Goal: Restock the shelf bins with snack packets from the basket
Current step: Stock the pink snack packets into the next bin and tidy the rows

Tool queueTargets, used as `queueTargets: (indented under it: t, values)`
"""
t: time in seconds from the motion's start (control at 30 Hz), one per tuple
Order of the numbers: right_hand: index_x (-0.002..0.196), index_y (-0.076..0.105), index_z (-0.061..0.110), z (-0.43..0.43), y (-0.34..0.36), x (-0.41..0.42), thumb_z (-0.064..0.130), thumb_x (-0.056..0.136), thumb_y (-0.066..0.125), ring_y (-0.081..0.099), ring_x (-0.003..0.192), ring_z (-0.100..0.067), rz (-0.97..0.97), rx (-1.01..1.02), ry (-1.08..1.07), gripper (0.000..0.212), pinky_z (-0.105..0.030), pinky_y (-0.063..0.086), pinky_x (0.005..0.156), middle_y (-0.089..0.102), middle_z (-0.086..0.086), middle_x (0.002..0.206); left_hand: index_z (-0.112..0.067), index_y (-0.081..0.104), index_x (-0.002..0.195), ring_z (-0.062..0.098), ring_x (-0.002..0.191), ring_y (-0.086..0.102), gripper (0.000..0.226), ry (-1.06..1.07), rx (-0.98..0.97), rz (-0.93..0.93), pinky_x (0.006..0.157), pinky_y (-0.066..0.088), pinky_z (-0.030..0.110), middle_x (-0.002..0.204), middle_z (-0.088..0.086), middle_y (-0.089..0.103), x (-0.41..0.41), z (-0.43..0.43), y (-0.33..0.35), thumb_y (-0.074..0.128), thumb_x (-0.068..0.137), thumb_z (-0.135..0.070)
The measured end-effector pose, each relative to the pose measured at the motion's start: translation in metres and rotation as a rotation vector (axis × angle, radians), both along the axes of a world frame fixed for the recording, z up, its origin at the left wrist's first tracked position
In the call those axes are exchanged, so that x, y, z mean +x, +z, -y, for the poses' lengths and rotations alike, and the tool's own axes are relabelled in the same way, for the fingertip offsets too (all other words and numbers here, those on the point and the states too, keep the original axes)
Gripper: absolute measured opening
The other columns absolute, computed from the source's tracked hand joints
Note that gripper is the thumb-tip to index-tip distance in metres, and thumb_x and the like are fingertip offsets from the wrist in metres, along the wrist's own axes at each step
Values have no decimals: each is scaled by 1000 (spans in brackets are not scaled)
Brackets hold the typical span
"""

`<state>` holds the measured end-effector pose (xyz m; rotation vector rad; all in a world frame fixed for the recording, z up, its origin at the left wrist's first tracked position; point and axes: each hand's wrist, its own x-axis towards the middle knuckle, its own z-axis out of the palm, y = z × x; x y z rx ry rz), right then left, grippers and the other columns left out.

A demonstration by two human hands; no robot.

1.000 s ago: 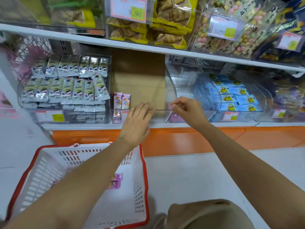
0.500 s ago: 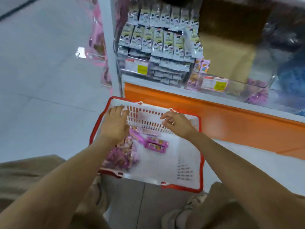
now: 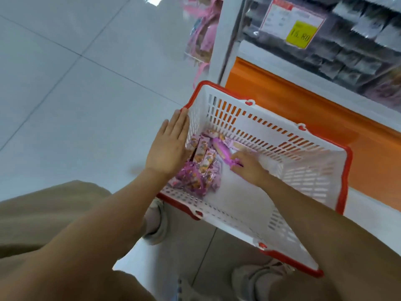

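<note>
Fingers first: on the left hand (image 3: pixel 171 146) the fingers (image 3: pixel 180 127) are held straight and close together. Nothing is gripped, and the tips sit right at the red rim on the left side of the basket (image 3: pixel 303 177). On the right hand (image 3: pixel 247 168) the fingers (image 3: pixel 238 158) are laid on a long pink packet (image 3: pixel 220 149) down inside the basket, mid-frame. It's too blurred there, so whether they're actually curled round it can't be told.

Half a second back both hands were parked up at the basket's far rim. Now the right one has been dropped in among the goods and the left has been slid to the side rim. A second back both were up at the shelf. The view has been swung as well, so the shelf is now squeezed into the upper right.

The rest of the snack packets (image 3: pixel 201 168), pink and purple with orange print, are heaped in the basket's left corner, partly hidden under the left hand. The basket is set on the floor (image 3: pixel 76 94), just beside the shelf's orange base (image 3: pixel 303 118).

Readable writing: only "15.80" on a yellow sticker (image 3: pixel 299 35). It's stuck on a red-edged price label (image 3: pixel 288 16) on the front of the shelf bin (image 3: pixel 358 53) of grey packets, upper right. The label's small print and the packet wrappers can't be made out.
</note>
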<state>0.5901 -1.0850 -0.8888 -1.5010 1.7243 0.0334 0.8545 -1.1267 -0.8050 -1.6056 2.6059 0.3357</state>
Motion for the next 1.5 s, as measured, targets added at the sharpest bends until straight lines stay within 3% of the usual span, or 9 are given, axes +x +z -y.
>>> queueTargets:
  t: [0.13,0.33,0.63,0.87,1.0,1.1,1.2,1.3,1.5]
  values:
    - [132,55,20,16,-24,18,26,94,61,43,130,-33,-62,47,53,38,-38,39,104,44,-14,140,-1,6,155,29,151,-2,79,60,7,-87,123,4,44,163,15,0,-1,0,-3,4,83,-34]
    - [140,48,22,22,-44,26,33,96,58,35,132,-34,-145,173,80,47,-37,30,112,27,-13,146,-1,9,155,30,151,1,72,77,-26,-87,123,9,46,163,16,3,-1,0,-8,25,88,-21]
    - [111,58,24,-1,-26,16,18,97,56,54,104,-33,-74,11,-44,15,-31,39,90,40,-14,127,-5,0,156,27,151,-7,75,81,0,-44,124,4,42,164,12,-6,-2,-1,-5,23,87,-26]
    - [109,44,28,-17,35,3,8,94,53,57,84,-24,172,-211,-37,27,-40,50,75,45,-5,112,-7,6,156,31,150,-10,73,118,-59,71,119,-9,47,164,14,-3,-13,-2,2,39,94,-30]
    - [107,36,15,-28,82,-3,-4,89,51,54,84,-27,271,-441,-87,30,-43,46,67,43,-1,101,-11,49,136,34,136,34,44,177,-41,-235,109,26,47,144,17,41,-56,-9,26,51,95,-27]
    - [106,38,15,-38,115,-13,0,84,52,50,89,-23,288,-578,-129,31,-36,44,73,41,6,99,-12,60,112,29,102,62,39,356,373,-536,90,46,39,112,10,65,-99,-16,48,39,102,-43]
    - [105,43,11,-52,144,-33,3,75,54,45,92,-16,243,-745,-100,32,-26,39,78,42,1,103,-11,61,102,21,70,64,44,566,642,-895,71,50,31,84,7,71,-136,-23,72,42,100,-51]
    - [107,49,6,-75,165,-58,0,73,58,45,96,-15,188,-824,-103,35,-24,36,82,43,-1,106,-12,62,89,16,60,58,23,550,756,-1109,52,46,20,73,5,66,-163,-32,96,51,100,-29]
    - [101,59,12,-123,203,-99,4,81,72,51,91,-14,270,-858,-197,26,-23,44,77,47,-2,106,-9,62,86,17,61,60,22,339,785,-1167,60,46,26,75,9,64,-213,-56,126,47,99,-17]
